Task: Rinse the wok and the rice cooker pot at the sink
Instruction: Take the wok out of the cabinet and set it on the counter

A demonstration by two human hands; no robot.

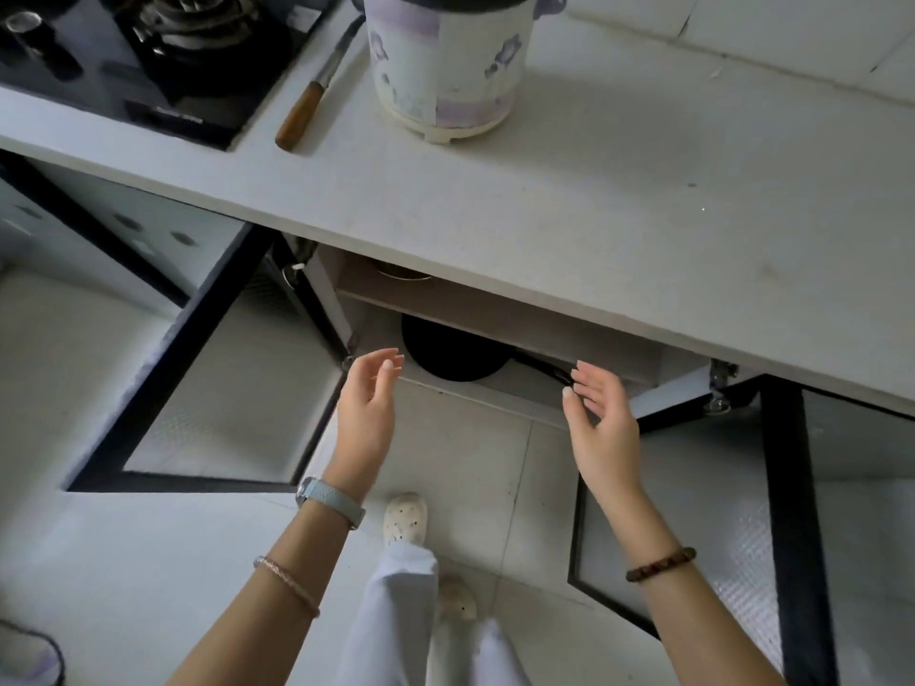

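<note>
Head view: looking down past the tabletop [544,200] edge into the open cupboard in the middle of the frame.
Wok: the dark wok [448,351] is lying low in the cupboard under a shelf [495,304], with its handle [542,369] pointing toward the right of the frame. It is sitting stored, not yet lifted.
Doors: the 2 doors, the left door [198,388] and the right door [792,462], are standing swung wide, probably to give both arms room.
Left grip: the left grip [366,408] is hovering released, fingers loosely curved, just before the wok's rim and holding nothing.
Right grip: the right grip [601,418] is hovering released at the handle's end. Whether a fingertip is touching it, I cannot tell.
Rice cooker: the rice cooker [445,66] is standing on the tabletop at the upper middle. Its inner pot is not showing.
Sink: not appearing in the frame.
Judgement: the grips seem to be spreading, 1 for the rim and 1 for the handle, because the wok is wide and tucked under the shelf.
</note>
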